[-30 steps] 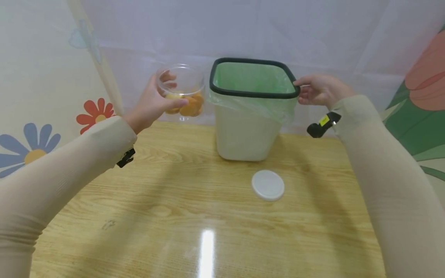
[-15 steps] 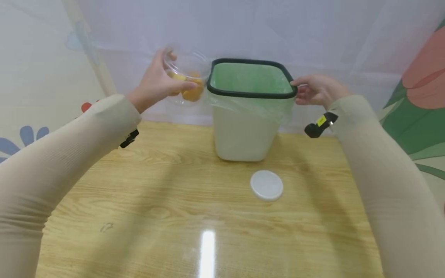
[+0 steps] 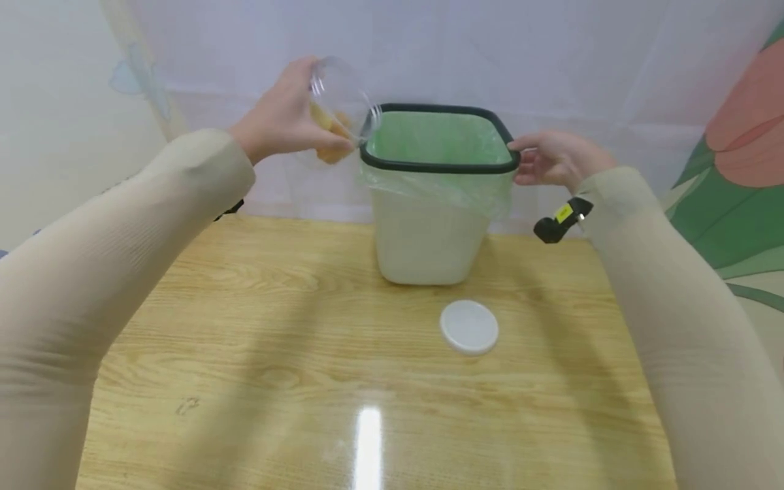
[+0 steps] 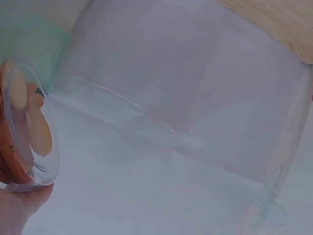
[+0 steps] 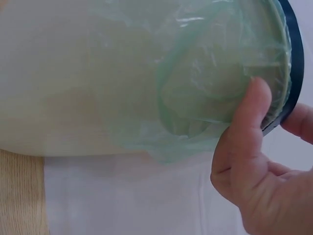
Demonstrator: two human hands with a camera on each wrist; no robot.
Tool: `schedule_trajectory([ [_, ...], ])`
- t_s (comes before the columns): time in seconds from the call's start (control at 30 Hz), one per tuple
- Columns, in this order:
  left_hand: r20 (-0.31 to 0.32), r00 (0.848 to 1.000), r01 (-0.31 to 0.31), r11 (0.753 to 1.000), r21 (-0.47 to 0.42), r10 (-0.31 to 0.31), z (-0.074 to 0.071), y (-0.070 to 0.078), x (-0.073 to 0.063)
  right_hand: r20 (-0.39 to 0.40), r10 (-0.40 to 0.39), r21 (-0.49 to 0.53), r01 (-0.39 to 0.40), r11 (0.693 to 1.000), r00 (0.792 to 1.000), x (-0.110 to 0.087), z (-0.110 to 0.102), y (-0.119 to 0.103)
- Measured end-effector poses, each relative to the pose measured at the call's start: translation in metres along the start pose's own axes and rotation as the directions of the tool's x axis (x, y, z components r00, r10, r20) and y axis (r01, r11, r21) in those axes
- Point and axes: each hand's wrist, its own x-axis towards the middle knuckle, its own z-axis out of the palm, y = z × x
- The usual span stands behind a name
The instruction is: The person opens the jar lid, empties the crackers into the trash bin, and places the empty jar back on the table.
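My left hand (image 3: 292, 116) grips a clear round plastic container (image 3: 343, 88) with yellow and orange pieces (image 3: 333, 133) inside. The container tips toward the left rim of a white trash bin (image 3: 429, 231), its lip right at that rim. In the left wrist view the pieces (image 4: 39, 127) show through the clear wall; their exact kind is hard to tell. My right hand (image 3: 560, 160) pinches the bin's dark rim (image 5: 296, 58) at its right side, thumb and fingers on either side of it. A thin green bag (image 3: 441, 136) lines the bin and hangs over its outside.
A round white lid (image 3: 469, 327) lies on the wooden table (image 3: 275, 381) in front of the bin. Behind the bin hangs a pale cloth (image 3: 551, 61), with printed flowers on the panel (image 3: 747, 150) to the right.
My left hand has lifted the container, moved it right to the bin's left rim and tilted it from upright. The right hand stays on the rim.
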Motion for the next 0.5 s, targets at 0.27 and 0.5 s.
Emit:
schedule_trajectory([
  [0.27,0.075,0.986,-0.163,0.948,0.273,0.148,-0.006,0.008,0.012,0.025,-0.005,0.002,0.005,1.0,1.0,-0.001,-0.002,0.001],
  [0.5,0.151,0.971,-0.235,0.869,0.436,0.187,-0.006,0.02,0.02,0.036,-0.002,0.007,0.002,1.0,0.999,-0.001,-0.002,0.002],
])
